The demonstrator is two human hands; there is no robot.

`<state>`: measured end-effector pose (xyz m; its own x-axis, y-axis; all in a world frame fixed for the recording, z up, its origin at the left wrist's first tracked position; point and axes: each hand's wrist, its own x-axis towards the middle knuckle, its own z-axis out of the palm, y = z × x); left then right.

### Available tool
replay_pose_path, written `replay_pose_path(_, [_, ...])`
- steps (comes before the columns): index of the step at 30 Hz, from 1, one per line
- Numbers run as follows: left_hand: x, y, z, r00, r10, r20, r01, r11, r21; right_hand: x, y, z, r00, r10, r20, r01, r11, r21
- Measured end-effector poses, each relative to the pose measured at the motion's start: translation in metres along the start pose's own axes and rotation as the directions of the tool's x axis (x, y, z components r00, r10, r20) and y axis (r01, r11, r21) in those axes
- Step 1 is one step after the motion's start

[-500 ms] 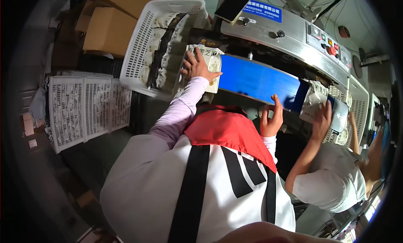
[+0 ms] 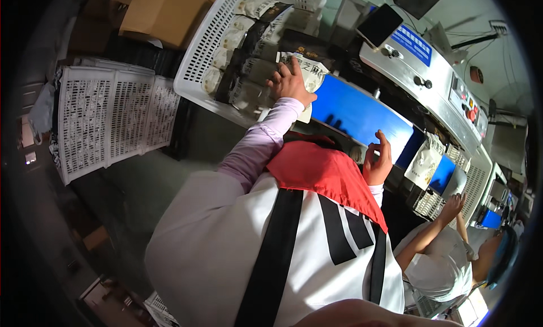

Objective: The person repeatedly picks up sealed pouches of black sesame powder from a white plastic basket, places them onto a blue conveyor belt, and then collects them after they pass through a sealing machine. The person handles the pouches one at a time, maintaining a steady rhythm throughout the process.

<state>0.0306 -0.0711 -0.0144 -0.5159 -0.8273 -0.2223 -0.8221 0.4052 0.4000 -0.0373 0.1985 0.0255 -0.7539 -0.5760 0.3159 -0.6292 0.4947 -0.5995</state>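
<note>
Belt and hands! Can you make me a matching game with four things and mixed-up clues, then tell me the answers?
Things:
1. Belt
2. Left hand
3. Right hand
4. Crate

Clues:
A. White, with lots of small holes
B. Touching a pouch
C. Blue
D. By the belt's near edge, holding no pouch

Right pairs: 1-C, 2-B, 3-D, 4-A
</note>
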Motion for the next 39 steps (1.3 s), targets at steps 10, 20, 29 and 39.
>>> replay_pose_path(10, [0.099,-0.15,-0.019,0.851,0.522,-0.051,-0.482,0.738,-0.473,0.052,-0.062,0.063,0.991,-0.06,0.116,0.07,0.994,-0.085])
replay_pose_path(20, [0.321,-0.209,-0.019,0.837,0.526,0.153,-0.487,0.587,0.647,0.037,-0.074,0.071,0.972,0.184,0.146,-0.141,0.955,-0.259])
replay_pose_path(29, [0.395,-0.217,0.081,0.939,0.291,0.185,-0.317,0.939,0.131,0.024,-0.084,0.067,0.969,0.203,0.138,-0.154,0.94,-0.306])
replay_pose_path(39, [0.256,-0.151,0.047,0.957,0.243,-0.158,-0.272,0.566,-0.778,0.026,-0.066,0.034,0.999,-0.038,0.034,0.045,0.967,-0.249])
